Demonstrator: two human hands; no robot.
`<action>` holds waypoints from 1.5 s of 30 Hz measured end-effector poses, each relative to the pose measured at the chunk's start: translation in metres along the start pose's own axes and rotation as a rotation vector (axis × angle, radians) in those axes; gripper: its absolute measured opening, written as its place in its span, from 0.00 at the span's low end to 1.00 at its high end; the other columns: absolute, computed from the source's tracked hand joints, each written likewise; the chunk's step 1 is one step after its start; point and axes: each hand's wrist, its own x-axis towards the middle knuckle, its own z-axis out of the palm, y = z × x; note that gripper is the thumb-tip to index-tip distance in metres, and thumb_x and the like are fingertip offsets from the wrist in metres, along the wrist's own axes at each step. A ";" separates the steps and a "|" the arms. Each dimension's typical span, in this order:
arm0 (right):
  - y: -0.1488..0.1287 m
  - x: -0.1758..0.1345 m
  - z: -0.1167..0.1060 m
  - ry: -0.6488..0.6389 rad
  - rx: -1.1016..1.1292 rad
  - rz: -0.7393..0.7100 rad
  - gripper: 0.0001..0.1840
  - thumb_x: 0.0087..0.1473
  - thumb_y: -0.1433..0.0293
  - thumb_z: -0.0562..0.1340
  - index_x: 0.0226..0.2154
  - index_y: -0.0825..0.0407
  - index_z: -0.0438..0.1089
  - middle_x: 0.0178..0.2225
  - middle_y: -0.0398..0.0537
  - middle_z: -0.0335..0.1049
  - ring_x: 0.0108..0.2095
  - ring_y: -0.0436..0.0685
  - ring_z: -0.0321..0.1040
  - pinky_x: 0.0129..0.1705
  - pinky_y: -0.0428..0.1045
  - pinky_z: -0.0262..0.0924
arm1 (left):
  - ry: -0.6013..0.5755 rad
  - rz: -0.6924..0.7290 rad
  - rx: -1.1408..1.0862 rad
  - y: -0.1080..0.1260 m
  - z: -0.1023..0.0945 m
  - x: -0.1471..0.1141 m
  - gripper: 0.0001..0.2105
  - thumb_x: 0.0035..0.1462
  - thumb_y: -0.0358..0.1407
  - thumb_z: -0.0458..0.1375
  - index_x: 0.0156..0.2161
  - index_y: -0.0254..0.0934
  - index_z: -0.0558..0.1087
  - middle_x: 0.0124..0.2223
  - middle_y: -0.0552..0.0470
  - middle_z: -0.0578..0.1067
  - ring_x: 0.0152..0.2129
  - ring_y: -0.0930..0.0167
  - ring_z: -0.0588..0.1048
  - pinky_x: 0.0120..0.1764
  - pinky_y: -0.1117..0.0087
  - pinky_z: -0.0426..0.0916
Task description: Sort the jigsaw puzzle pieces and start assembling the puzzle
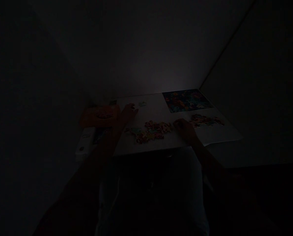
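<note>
The scene is very dark. My left hand [129, 112] rests on the left part of the white table, thumb and fingers apart with a gap between them. Just right of its fingertips lies a small pale green group of puzzle pieces [142, 104]. My right hand [183, 127] has its fingers curled together; whether they hold anything is hidden. It is between a cluster of colourful puzzle pieces [152, 131] on its left and a loose pile of puzzle pieces [205, 120] on its right.
A dark, colourful picture sheet [187, 100] lies at the table's back right. On the left sit an orange box [99, 116] and a white box [85, 139] with a dark panel. The white table [129, 149] meets a pale wall [146, 65] behind it.
</note>
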 end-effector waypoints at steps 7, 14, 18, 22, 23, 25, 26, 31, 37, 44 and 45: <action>-0.005 0.001 -0.002 -0.031 -0.011 0.020 0.15 0.70 0.50 0.66 0.44 0.42 0.80 0.42 0.58 0.87 0.42 0.71 0.84 0.48 0.64 0.75 | -0.112 0.006 0.316 0.010 0.020 0.056 0.32 0.76 0.48 0.66 0.75 0.28 0.75 0.75 0.29 0.70 0.71 0.49 0.72 0.73 0.55 0.67; -0.010 0.000 -0.004 -0.024 -0.027 0.042 0.19 0.70 0.49 0.66 0.47 0.46 0.80 0.40 0.55 0.86 0.40 0.68 0.83 0.45 0.60 0.71 | -0.275 0.046 0.402 0.032 0.020 0.069 0.26 0.71 0.46 0.72 0.65 0.30 0.85 0.68 0.28 0.78 0.62 0.50 0.80 0.65 0.54 0.74; -0.011 -0.001 -0.004 -0.032 -0.039 0.046 0.22 0.71 0.47 0.66 0.49 0.47 0.81 0.39 0.55 0.86 0.39 0.67 0.82 0.44 0.59 0.70 | -0.419 0.129 0.598 0.037 -0.003 0.027 0.22 0.73 0.48 0.70 0.60 0.32 0.87 0.63 0.30 0.81 0.60 0.46 0.81 0.61 0.50 0.77; -0.011 -0.002 -0.004 -0.024 -0.027 0.034 0.25 0.73 0.45 0.63 0.49 0.47 0.81 0.38 0.54 0.86 0.39 0.66 0.82 0.43 0.58 0.69 | -0.189 0.286 0.548 0.050 -0.006 -0.068 0.24 0.82 0.45 0.58 0.70 0.30 0.79 0.70 0.32 0.78 0.66 0.49 0.78 0.69 0.49 0.73; -0.011 -0.002 -0.004 -0.020 -0.030 0.027 0.25 0.74 0.44 0.63 0.49 0.47 0.81 0.39 0.54 0.87 0.39 0.66 0.82 0.43 0.58 0.69 | -0.158 0.348 0.501 0.055 0.000 -0.095 0.24 0.84 0.45 0.56 0.73 0.33 0.78 0.74 0.34 0.75 0.71 0.51 0.75 0.73 0.50 0.70; -0.010 -0.002 -0.003 -0.016 -0.042 0.011 0.26 0.74 0.43 0.62 0.49 0.47 0.81 0.41 0.55 0.88 0.41 0.66 0.83 0.45 0.58 0.70 | -0.169 0.502 0.430 0.064 0.018 -0.139 0.26 0.87 0.46 0.52 0.79 0.39 0.73 0.81 0.41 0.69 0.78 0.55 0.67 0.80 0.51 0.61; -0.009 -0.002 -0.003 -0.017 -0.050 0.009 0.26 0.74 0.43 0.62 0.49 0.46 0.81 0.42 0.56 0.88 0.42 0.67 0.84 0.46 0.59 0.71 | -0.177 0.574 0.402 0.067 0.028 -0.154 0.28 0.87 0.49 0.52 0.81 0.41 0.71 0.82 0.44 0.67 0.81 0.56 0.63 0.82 0.51 0.57; -0.008 -0.001 -0.004 -0.024 -0.030 -0.008 0.27 0.72 0.43 0.61 0.48 0.48 0.81 0.41 0.57 0.87 0.40 0.68 0.83 0.46 0.60 0.72 | -0.240 0.504 0.436 0.061 0.047 -0.152 0.33 0.87 0.50 0.47 0.85 0.37 0.65 0.85 0.46 0.62 0.84 0.53 0.58 0.86 0.50 0.46; -0.014 -0.003 -0.006 -0.031 -0.073 -0.115 0.27 0.74 0.45 0.62 0.53 0.48 0.83 0.45 0.59 0.87 0.45 0.70 0.82 0.52 0.64 0.75 | -0.149 0.276 0.502 0.052 0.029 -0.129 0.44 0.79 0.58 0.60 0.85 0.29 0.63 0.84 0.30 0.60 0.84 0.41 0.55 0.85 0.40 0.42; -0.025 -0.016 -0.002 -0.279 -0.229 -0.518 0.24 0.78 0.57 0.62 0.68 0.41 0.82 0.73 0.56 0.79 0.70 0.74 0.75 0.73 0.72 0.66 | -0.198 0.334 0.525 0.050 0.026 -0.177 0.39 0.85 0.51 0.50 0.88 0.28 0.57 0.89 0.39 0.43 0.87 0.48 0.47 0.85 0.40 0.44; -0.026 -0.017 -0.002 -0.300 -0.243 -0.541 0.25 0.79 0.57 0.62 0.70 0.41 0.80 0.75 0.55 0.77 0.71 0.74 0.75 0.73 0.72 0.65 | -0.221 0.348 0.525 0.049 0.026 -0.184 0.37 0.86 0.50 0.49 0.87 0.30 0.59 0.89 0.41 0.45 0.87 0.49 0.49 0.85 0.41 0.45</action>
